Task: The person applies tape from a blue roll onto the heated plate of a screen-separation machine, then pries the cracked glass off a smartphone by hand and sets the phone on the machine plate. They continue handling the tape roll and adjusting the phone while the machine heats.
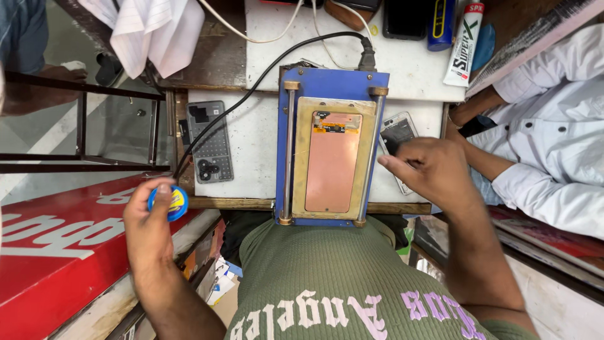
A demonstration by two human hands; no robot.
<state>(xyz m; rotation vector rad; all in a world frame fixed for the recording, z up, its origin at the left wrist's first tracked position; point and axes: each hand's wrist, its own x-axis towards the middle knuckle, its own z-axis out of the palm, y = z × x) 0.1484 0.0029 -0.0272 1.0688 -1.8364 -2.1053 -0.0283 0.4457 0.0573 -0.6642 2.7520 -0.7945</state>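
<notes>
left hand [151, 217] pinching small blue spool [168, 203] off bench edge | right hand [428, 171] fingers curled shut, pinching something too thin to tell, beside blue heating plate [331, 88] | copper-backed phone panel [332, 160] lying flat, centred for working

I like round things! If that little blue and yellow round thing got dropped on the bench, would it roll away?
Probably, yes. The small blue and yellow round spool looks like a disc, so on its edge it would likely roll; flat, it should stay put. It seems light, since the left hand pinches it with just fingertips. Its plastic looks smooth, maybe a bit slippery.
</notes>
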